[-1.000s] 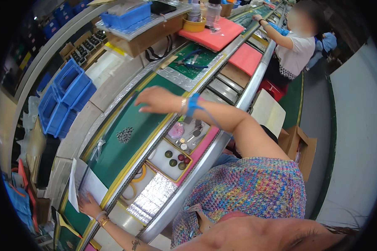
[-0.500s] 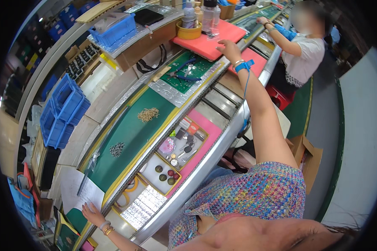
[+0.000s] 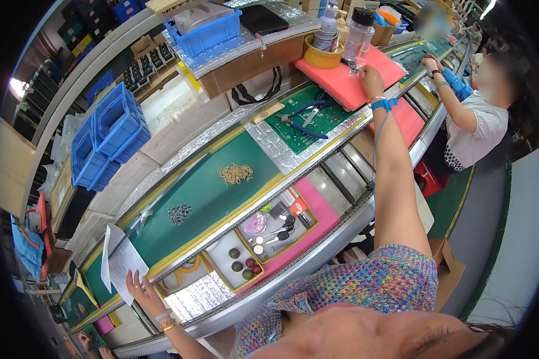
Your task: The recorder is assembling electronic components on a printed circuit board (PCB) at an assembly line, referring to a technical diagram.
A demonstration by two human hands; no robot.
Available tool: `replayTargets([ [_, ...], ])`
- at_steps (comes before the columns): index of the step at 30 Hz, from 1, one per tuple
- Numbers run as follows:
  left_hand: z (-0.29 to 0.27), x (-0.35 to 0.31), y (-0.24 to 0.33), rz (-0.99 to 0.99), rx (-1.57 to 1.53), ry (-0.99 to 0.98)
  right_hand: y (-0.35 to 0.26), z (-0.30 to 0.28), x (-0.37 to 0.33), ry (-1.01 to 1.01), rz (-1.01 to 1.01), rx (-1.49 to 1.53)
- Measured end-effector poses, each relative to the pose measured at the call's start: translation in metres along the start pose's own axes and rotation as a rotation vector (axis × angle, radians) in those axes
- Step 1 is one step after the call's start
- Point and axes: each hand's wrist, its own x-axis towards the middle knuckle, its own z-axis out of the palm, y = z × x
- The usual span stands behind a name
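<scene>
Looking down at our hands, we saw the right hand (image 3: 372, 81) at the far right, its fingers bent over the red foam pad (image 3: 341, 87), just beside a small clear packet (image 3: 354, 67); we could not tell whether it gripped anything. A blue band (image 3: 384, 105) circled that wrist. Our left hand (image 3: 145, 299), at the near left, was spread wide with nothing in it, by the right edge of a white paper sheet (image 3: 127, 261); we could not tell whether they touched. The sheet lay on the green worktop (image 3: 202, 192), its left edge lifted. Farther right along the worktop we had a dark grey heap (image 3: 179, 213) of small pieces, then a golden heap (image 3: 236, 173), and beyond them blue-handled pliers (image 3: 287, 119) on a green board (image 3: 284, 137), left of the pad. Nearer to us, one tray (image 3: 218, 260) held dark green and red balls (image 3: 250, 262); the tray to its right held keys (image 3: 287, 224) and a pink disc (image 3: 254, 224). On the pad stood a yellow ring (image 3: 323, 54) with a bottle (image 3: 328, 27) in it. Blue bins (image 3: 120, 125) stood far left; at the far right was a co-worker (image 3: 479, 119) in a white top.
</scene>
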Motion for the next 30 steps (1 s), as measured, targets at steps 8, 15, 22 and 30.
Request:
replayTargets([
  [8, 0.038, -0.003, 0.061, 0.177, 0.051, -0.074, -0.024, 0.019, -0.002, 0.049, -0.216, -0.271],
  [15, 0.052, -0.005, 0.088, 0.252, -0.068, -0.162, -0.003, -0.006, 0.002, 0.046, -0.099, -0.031],
  [22, 0.071, -0.012, 0.119, 0.262, -0.182, -0.198, -0.039, 0.004, 0.002, -0.104, -0.02, -0.298],
  [30, 0.082, -0.021, 0.138, 0.454, -0.085, -0.215, 0.029, 0.047, 0.038, -0.018, -0.125, -0.497],
])
